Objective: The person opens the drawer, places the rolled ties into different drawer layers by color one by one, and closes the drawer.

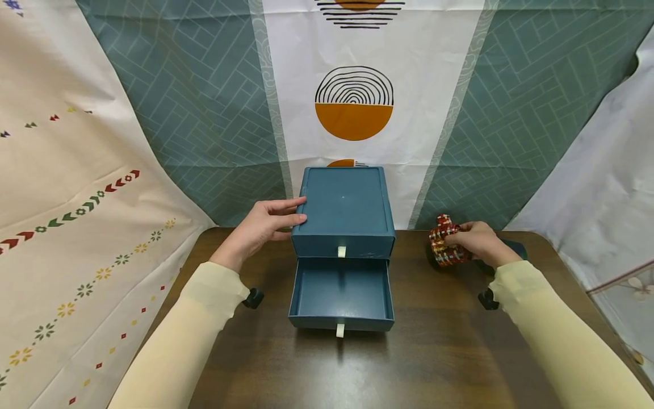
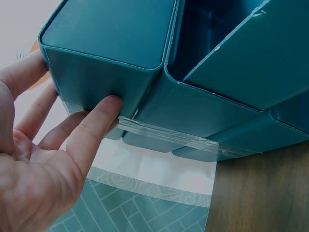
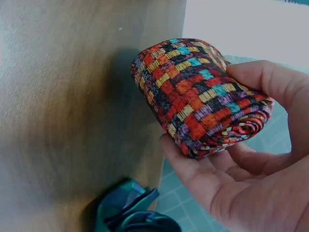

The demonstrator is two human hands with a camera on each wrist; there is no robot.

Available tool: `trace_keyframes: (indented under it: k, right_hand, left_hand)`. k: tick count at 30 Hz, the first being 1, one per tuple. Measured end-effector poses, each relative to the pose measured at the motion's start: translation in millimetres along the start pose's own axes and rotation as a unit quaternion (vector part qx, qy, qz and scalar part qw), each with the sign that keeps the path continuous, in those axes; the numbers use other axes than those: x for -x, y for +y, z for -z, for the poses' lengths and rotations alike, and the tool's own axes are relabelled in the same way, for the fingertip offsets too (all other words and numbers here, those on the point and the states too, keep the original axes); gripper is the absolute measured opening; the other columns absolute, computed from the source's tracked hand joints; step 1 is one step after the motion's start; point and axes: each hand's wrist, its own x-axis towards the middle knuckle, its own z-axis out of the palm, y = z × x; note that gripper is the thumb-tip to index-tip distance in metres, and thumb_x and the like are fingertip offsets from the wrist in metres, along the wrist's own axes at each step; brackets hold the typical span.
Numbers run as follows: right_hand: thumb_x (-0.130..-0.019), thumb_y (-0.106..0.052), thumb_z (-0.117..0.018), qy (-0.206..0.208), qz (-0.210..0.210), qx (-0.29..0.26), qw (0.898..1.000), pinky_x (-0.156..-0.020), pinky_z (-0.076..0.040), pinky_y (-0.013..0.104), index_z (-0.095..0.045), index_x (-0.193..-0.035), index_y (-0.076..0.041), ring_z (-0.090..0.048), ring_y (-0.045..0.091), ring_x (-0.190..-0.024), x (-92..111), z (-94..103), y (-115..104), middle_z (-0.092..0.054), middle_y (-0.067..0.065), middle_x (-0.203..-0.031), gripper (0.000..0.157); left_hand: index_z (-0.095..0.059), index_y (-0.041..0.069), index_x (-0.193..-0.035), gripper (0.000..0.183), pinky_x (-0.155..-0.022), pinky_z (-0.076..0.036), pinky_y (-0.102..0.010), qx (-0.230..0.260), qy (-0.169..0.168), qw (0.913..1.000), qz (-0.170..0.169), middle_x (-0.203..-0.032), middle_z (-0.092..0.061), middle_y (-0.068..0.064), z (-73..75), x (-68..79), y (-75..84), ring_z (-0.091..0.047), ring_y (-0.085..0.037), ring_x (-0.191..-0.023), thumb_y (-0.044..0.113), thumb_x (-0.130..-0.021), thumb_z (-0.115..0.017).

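A dark blue drawer unit (image 1: 343,199) stands at the table's back, its lower drawer (image 1: 341,292) pulled out with nothing inside. My left hand (image 1: 265,224) rests its extended fingertips against the unit's left side; in the left wrist view the fingers (image 2: 99,123) touch the side wall. Off to the right, my right hand (image 1: 477,241) holds a rolled-up necktie (image 3: 200,96) with a red, yellow and black check. Thumb and fingers grip the roll from opposite sides. A teal satin roll (image 3: 130,208), like another rolled tie, lies on the table beside that hand.
The dark wooden table (image 1: 342,380) reaches back to a patterned cloth (image 1: 352,51). More cloth hangs on the left (image 1: 76,227) and right. Clear tape (image 2: 169,133) runs along the unit's side. The upper drawer (image 1: 317,246) is closed.
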Motion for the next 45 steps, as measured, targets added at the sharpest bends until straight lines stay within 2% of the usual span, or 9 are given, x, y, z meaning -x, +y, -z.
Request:
trace_keyframes:
  k: [4,7,15,18,24,29,33,41,45]
  right_hand:
    - [-0.087,-0.037,-0.062,-0.018,0.007,-0.028,0.999,-0.082,-0.055,0.038,-0.019,-0.145,0.006,-0.059,0.025,-0.104,0,-1.4,-7,-0.043,0.027,-0.133,0.085]
    - [-0.088,-0.037,-0.060,-0.015,0.016,-0.040,0.999,-0.084,-0.055,0.041,-0.019,-0.147,0.003,-0.057,0.030,-0.109,2,-2.0,-13,-0.038,0.027,-0.137,0.082]
    - [-0.088,-0.044,-0.061,0.046,0.057,-0.061,0.995,-0.087,-0.052,0.043,-0.018,-0.150,-0.008,-0.047,0.034,-0.119,15,1.6,-33,-0.033,0.024,-0.143,0.084]
    - [-0.086,-0.046,-0.062,0.071,0.077,-0.074,0.992,-0.089,-0.052,0.042,-0.020,-0.150,-0.010,-0.051,0.027,-0.116,19,3.1,-40,-0.037,0.021,-0.141,0.085]
    - [-0.083,-0.049,-0.065,0.107,0.111,-0.105,0.983,-0.081,-0.056,0.032,-0.024,-0.150,-0.016,-0.060,-0.001,-0.089,27,2.8,-55,-0.044,0.013,-0.133,0.085]
    - [-0.082,-0.050,-0.065,0.133,0.150,-0.138,0.970,-0.079,-0.057,0.034,-0.029,-0.148,-0.023,-0.061,-0.001,-0.089,38,0.0,-71,-0.046,0.005,-0.127,0.079]
    - [-0.083,-0.045,-0.066,0.152,0.185,-0.161,0.957,-0.073,-0.057,0.027,-0.035,-0.145,-0.027,-0.060,0.003,-0.093,45,-2.2,-83,-0.047,0.001,-0.126,0.071]
    - [-0.083,-0.033,-0.070,0.171,0.242,-0.209,0.932,-0.067,-0.057,0.021,-0.046,-0.138,-0.027,-0.061,0.008,-0.095,72,-7.9,-111,-0.053,-0.001,-0.122,0.060]
    - [-0.083,-0.026,-0.071,0.180,0.284,-0.228,0.914,-0.066,-0.056,0.019,-0.050,-0.135,-0.024,-0.065,0.008,-0.092,89,-13.7,-126,-0.058,0.001,-0.120,0.056]
  left_hand:
    - [-0.058,0.031,-0.128,0.054,-0.095,-0.048,-0.045,0.000,0.001,1.0000,0.001,-0.140,-0.048,0.008,-0.2,0.2,-0.1,-0.058,-0.016,-0.118,0.036,-0.078,-0.075]
    - [-0.058,0.032,-0.128,0.054,-0.095,-0.048,-0.046,-0.003,0.001,1.0000,0.001,-0.140,-0.048,0.008,-0.4,-0.2,0.4,-0.057,-0.016,-0.118,0.037,-0.078,-0.075]
    - [-0.057,0.031,-0.129,0.054,-0.095,-0.048,-0.046,-0.007,0.003,1.0000,0.000,-0.140,-0.048,0.006,-1.1,2.2,3.1,-0.057,-0.017,-0.119,0.036,-0.078,-0.075]
    - [-0.057,0.031,-0.130,0.054,-0.096,-0.048,-0.046,-0.009,0.000,1.0000,0.001,-0.141,-0.047,0.005,-1.3,3.1,3.6,-0.056,-0.017,-0.120,0.037,-0.078,-0.074]
    - [-0.057,0.032,-0.130,0.055,-0.096,-0.048,-0.046,-0.008,-0.002,1.0000,0.001,-0.141,-0.047,0.006,-1.9,2.4,3.9,-0.056,-0.017,-0.120,0.037,-0.078,-0.074]
    - [-0.057,0.032,-0.130,0.055,-0.096,-0.048,-0.046,-0.011,0.001,0.9999,0.000,-0.141,-0.046,0.005,-1.8,3.1,3.7,-0.055,-0.017,-0.120,0.037,-0.078,-0.074]
    - [-0.057,0.033,-0.129,0.054,-0.096,-0.048,-0.046,-0.014,0.002,0.9999,-0.001,-0.140,-0.047,0.006,-1.4,3.2,2.9,-0.055,-0.016,-0.120,0.038,-0.078,-0.074]
    - [-0.057,0.033,-0.129,0.055,-0.096,-0.047,-0.047,-0.012,-0.001,0.9999,-0.001,-0.140,-0.048,0.007,-1.2,1.6,1.5,-0.055,-0.015,-0.120,0.038,-0.078,-0.074]
    - [-0.056,0.032,-0.130,0.054,-0.097,-0.047,-0.047,-0.013,-0.002,0.9999,-0.002,-0.141,-0.047,0.006,-1.2,2.1,2.5,-0.054,-0.016,-0.121,0.037,-0.079,-0.074]
